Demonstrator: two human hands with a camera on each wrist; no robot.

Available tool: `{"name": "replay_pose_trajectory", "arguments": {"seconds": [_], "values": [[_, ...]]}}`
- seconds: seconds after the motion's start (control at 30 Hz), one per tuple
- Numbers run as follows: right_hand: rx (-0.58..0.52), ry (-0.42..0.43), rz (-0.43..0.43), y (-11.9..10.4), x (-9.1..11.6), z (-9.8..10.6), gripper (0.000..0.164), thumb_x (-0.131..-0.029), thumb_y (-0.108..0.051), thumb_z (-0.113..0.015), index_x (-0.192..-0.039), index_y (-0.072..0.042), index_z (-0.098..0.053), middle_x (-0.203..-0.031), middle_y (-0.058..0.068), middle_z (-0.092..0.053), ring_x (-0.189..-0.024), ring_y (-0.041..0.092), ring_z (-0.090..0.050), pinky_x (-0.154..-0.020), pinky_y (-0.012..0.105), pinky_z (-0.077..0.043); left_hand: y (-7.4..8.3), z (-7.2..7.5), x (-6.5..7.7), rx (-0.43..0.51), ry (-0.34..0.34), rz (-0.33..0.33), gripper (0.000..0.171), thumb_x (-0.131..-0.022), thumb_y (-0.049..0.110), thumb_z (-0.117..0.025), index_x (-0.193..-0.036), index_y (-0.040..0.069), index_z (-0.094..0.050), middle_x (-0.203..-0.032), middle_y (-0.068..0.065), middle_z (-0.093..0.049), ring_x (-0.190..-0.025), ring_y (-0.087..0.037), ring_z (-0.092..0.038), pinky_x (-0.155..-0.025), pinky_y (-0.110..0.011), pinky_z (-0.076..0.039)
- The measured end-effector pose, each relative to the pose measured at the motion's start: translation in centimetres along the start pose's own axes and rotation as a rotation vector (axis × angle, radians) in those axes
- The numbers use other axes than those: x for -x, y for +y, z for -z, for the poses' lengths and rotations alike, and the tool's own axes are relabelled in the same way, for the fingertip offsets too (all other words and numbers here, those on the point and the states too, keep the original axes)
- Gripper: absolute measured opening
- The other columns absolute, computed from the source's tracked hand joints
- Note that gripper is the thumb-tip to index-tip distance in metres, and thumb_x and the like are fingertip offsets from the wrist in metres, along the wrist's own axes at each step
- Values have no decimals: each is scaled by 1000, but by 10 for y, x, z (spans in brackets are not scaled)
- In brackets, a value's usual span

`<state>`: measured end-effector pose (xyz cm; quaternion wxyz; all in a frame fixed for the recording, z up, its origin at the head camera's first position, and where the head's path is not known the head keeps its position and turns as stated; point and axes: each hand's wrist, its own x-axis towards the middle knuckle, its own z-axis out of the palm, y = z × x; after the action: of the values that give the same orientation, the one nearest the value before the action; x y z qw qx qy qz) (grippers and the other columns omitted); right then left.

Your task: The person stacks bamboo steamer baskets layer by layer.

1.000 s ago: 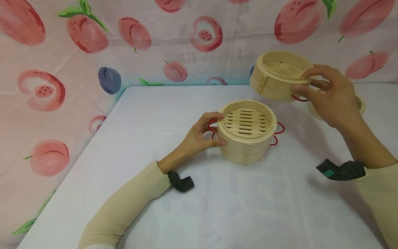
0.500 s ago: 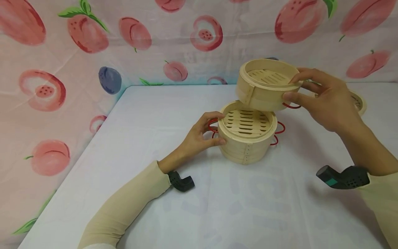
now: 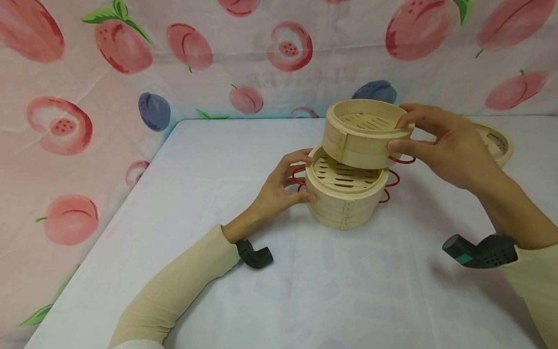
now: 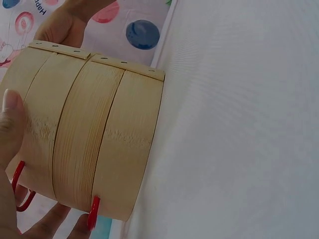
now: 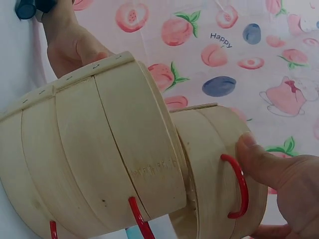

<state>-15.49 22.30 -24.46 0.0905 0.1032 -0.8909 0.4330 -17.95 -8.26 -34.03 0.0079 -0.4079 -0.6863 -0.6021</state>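
Note:
Two stacked bamboo steamer baskets [image 3: 337, 211] with red side handles stand on the white table. My left hand [image 3: 283, 182] grips their left side, thumb on the wall and fingers around the rim. Another bamboo steamer basket [image 3: 364, 151] is in my right hand [image 3: 449, 145], thumb outside on the wall and fingers over the rim. It sits slightly tilted over the back right of the stack, off centre, its slatted floor visible inside. The right wrist view shows this held basket [image 5: 212, 144] overlapping the stack's upper rim, with a wedge-shaped gap between them.
Behind my right hand, partly hidden, a round bamboo piece [image 3: 501, 143] lies on the white table [image 3: 226, 174]. A peach-print cloth [image 3: 244, 58] hangs at the back and left. Each wrist carries a dark camera mount [image 3: 479, 250].
My right hand has brought its steamer basket left and down, from the back right to over the stack. The left hand and the stack have stayed in place.

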Motion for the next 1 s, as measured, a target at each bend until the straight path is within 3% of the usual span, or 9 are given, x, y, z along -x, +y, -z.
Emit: {"name": "replay_pose_trajectory", "arguments": {"seconds": [0.07,0.17,0.3,0.37,0.57,0.67,0.87,1.0], "values": [[2,-8,32,0,1,-1,30,-85,-25,-75,-108,-11,-61,-147,8,-41,-135,35,-34,-103,64,-26,7,-1,-1,1,4,3,67,-76,-8,-76,-130,0,-38,-149,-19,-28,-123,-33,-48,-91,-44,-48],[12,-13,76,0,3,-1,28,-85,-22,-75,-105,-10,-61,-145,7,-43,-134,33,-36,-105,43,-34,18,-1,-2,9,11,9,62,-77,-6,-75,-128,-3,-39,-149,-20,-28,-121,-34,-50,-92,-45,-48],[18,-22,134,-1,4,0,25,-84,-17,-76,-102,-9,-61,-143,7,-45,-133,30,-39,-85,13,-39,20,-2,-2,17,16,9,61,-77,-9,-74,-128,-3,-40,-150,-20,-28,-121,-34,-50,-92,-45,-48],[8,-27,164,-2,4,0,25,-83,-14,-77,-101,-9,-62,-142,8,-46,-130,28,-42,-79,8,-40,20,-2,-2,20,18,4,62,-78,-9,-74,-128,-3,-39,-150,-20,-28,-121,-34,-49,-92,-46,-48],[-55,-48,212,-3,5,-4,28,-78,-4,-79,-100,-7,-62,-137,11,-49,-111,9,-55,-69,9,-46,17,-3,-1,44,11,-35,66,-82,0,-73,-132,-5,-31,-149,-23,-26,-123,-39,-47,-92,-48,-47],[-65,-56,222,-4,6,-4,29,-77,-2,-79,-100,-6,-62,-136,10,-49,-103,3,-57,-68,9,-47,6,-2,0,58,9,-56,69,-84,8,-74,-135,-3,-28,-150,-21,-26,-122,-38,-47,-90,-48,-47],[-102,-91,253,-7,8,-4,30,-75,4,-79,-99,-5,-63,-135,9,-49,-105,6,-57,-71,11,-50,-7,-4,-1,11,60,-29,81,-77,-8,-75,-142,8,-29,-149,-8,-31,-121,-29,-51,-89,-43,-49],[-144,-110,282,-11,10,-5,32,-73,9,-78,-98,-3,-63,-133,10,-49,-114,12,-54,-77,13,-50,-6,-5,-1,-13,79,-12,83,-78,-1,-77,-143,13,-27,-148,-4,-30,-120,-25,-51,-89,-42,-49]]}}
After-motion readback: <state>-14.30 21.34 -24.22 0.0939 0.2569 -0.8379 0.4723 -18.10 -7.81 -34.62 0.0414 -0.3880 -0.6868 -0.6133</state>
